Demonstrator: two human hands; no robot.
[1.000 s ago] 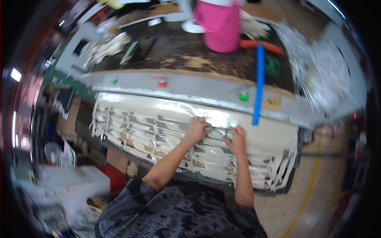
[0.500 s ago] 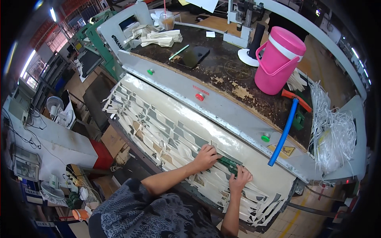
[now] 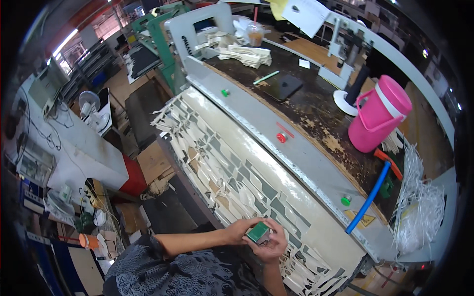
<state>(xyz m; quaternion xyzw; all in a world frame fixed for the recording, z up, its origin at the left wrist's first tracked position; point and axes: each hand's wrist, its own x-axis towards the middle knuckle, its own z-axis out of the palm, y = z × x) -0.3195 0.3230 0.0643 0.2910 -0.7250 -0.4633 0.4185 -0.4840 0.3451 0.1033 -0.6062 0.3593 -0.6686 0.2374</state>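
Note:
A green cutting die (image 3: 258,231) is held up in front of me above the near edge of the pale sheet, with its flat green face turned up and a greyish side below. My left hand (image 3: 239,232) closes on its left side. Wrapped around its right and lower side is my right hand (image 3: 273,245), fingers bent. The pale sheet (image 3: 291,197) under them has many cut-out gaps and loose strips along its near half, while its far strip is smooth.
Behind the sheet runs a grey press beam with a red button (image 3: 281,137) and green buttons (image 3: 346,200). On the dark top stand a pink jug (image 3: 377,116), a phone (image 3: 284,86), stacked pale pieces (image 3: 245,55), a blue-handled hammer (image 3: 368,197) and white plastic strands (image 3: 419,217).
The die has come off the sheet, toward me and to the left, and is now tilted with a flat face up. Both hands have drawn together around it. The view has shifted.

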